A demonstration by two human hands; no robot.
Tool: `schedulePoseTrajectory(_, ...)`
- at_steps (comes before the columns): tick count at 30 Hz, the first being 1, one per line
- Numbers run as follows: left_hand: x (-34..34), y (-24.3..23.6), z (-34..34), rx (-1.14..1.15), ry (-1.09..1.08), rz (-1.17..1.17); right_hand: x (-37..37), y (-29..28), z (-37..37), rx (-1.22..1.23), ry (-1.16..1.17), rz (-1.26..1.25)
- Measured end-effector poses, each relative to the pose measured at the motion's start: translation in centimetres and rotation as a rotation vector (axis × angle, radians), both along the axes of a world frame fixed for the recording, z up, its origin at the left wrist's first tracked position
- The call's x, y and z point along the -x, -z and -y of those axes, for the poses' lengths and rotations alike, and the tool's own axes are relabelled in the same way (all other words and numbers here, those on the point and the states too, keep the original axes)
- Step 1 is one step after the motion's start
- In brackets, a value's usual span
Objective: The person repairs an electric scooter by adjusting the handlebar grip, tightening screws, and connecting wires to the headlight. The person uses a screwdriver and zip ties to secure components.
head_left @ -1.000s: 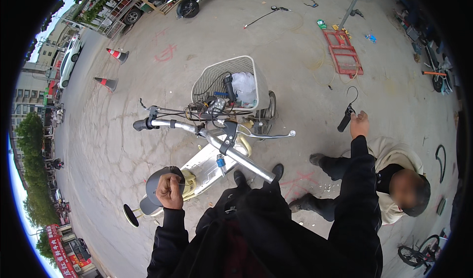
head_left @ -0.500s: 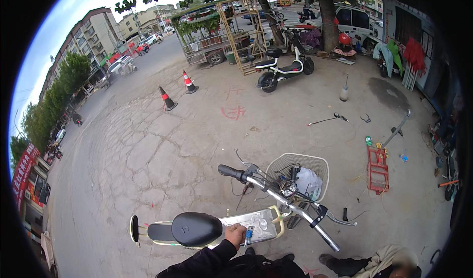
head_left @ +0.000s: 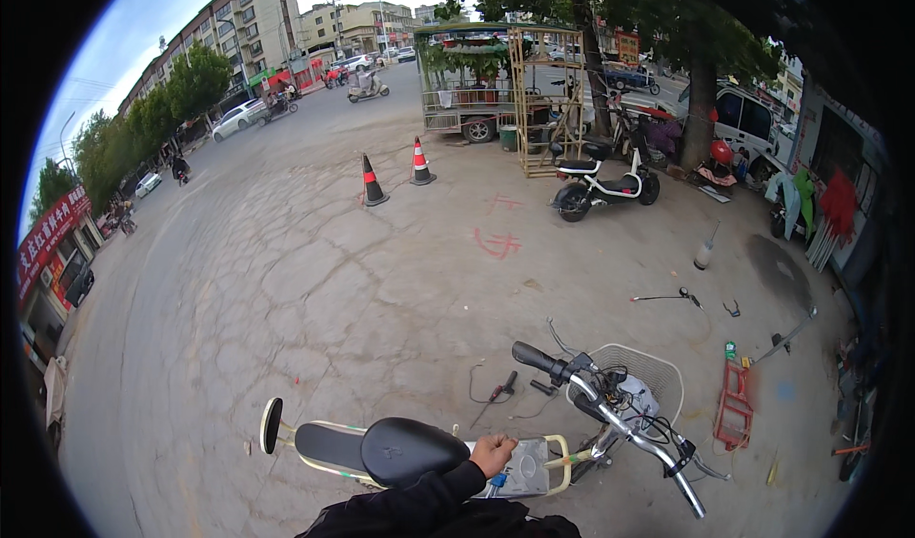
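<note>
Beneath me stands an electric bicycle with a black saddle [head_left: 414, 450], a flat metal footboard [head_left: 530, 467] and silver handlebars [head_left: 637, 435]. My left hand [head_left: 493, 453], in a black sleeve, is over the footboard just right of the saddle. Its fingers are closed, and whatever is in them is too small to make out. Right below the hand shows a small blue tool holder [head_left: 497, 481], partly covered by the sleeve; whether the hand touches it is unclear. Loose wires hang around the handlebar centre. My right hand is out of view.
A white wire basket [head_left: 658, 371] with a plastic bag is at the bike's front. On the ground lie a black grip with cable [head_left: 503, 386], a red metal frame [head_left: 734, 406] and a brake lever with cable [head_left: 679, 296]. Two traffic cones [head_left: 374, 182] and a parked scooter [head_left: 610, 183] stand farther off.
The view has turned, shifting the scene. My left hand sits higher relative to the blue tool holder, which was beside its fingers before. The handlebars have turned, and the person at lower right is out of view.
</note>
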State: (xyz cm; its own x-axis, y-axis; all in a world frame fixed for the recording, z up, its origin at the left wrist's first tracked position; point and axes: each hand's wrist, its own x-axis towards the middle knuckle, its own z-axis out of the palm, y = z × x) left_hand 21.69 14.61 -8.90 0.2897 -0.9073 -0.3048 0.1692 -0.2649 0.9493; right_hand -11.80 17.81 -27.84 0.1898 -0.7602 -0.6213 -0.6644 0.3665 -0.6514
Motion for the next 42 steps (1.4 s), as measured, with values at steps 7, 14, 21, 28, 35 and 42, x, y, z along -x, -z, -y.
schedulePoseTrajectory(7,-6.1,-0.2,1.7,0.091,-0.152,0.212,-5.0,-1.7,1.6,0.005,-0.082,0.06)
schedulePoseTrajectory(14,-7.0,-7.6,6.9,0.291,-0.447,0.209,-1.6,-0.5,4.7,-0.031,-0.06,0.045)
schedulePoseTrajectory(21,-2.8,-17.2,19.2,0.329,0.096,0.602,10.3,2.2,6.6,-0.085,0.091,-0.015)
schedulePoseTrajectory(28,4.9,-11.7,37.5,0.254,0.708,1.085,23.1,5.5,-1.1,0.069,0.299,0.081)
schedulePoseTrajectory(35,11.4,-3.0,46.4,0.123,1.06,1.292,25.1,5.6,-15.5,-0.181,0.978,0.076)
schedulePoseTrajectory(42,18.4,5.4,48.4,0.236,1.419,1.56,23.3,1.8,-21.1,-0.408,1.159,0.01)
